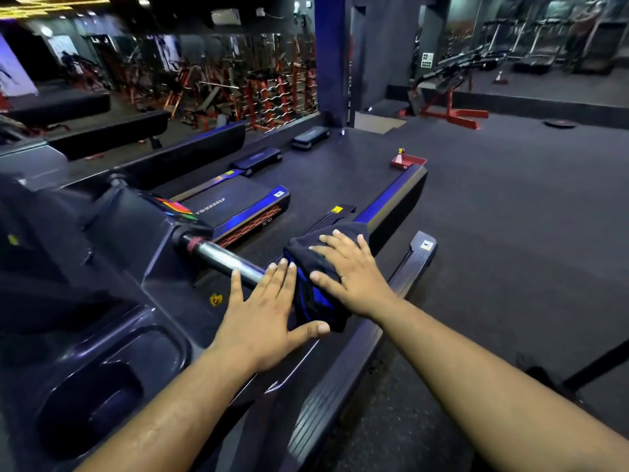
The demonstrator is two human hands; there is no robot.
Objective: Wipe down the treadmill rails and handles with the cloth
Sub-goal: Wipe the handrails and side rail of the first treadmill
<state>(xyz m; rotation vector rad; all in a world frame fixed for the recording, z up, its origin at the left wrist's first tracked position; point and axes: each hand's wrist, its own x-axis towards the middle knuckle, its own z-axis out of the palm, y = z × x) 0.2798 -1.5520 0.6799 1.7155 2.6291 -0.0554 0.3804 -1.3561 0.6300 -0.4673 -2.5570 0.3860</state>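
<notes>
Head view, the only one we have. Centre of frame: a dark cloth with blue showing in its folds sits bunched over the treadmill handle, a chrome bar that runs from the console at centre left toward the lower middle. The bare chrome shows only on the console side of the cloth; the rest is hidden under fabric and hands.

We judge the step in hand to be the wipe of this handle, cloth on the bar and pressed. The side rail, the ribbed dark strip running from lower centre up to centre right, looks not yet reached by the cloth. The next move, as we read it, calls for drawing the cloth along the exposed chrome toward the console, with pressure kept from above so the bundle does not slip off the round bar.

Right hand: flat, fingers spread wide, palm down on top of the cloth, pressing and not gripping.

Left hand: also wide open, fingers straight, lying just left of the cloth. Its fingertips reach the chrome bar and its thumb lies against the cloth's lower edge. It holds nothing.

Upper right of centre, on the floor well apart: a red tray with a spray bottle.
</notes>
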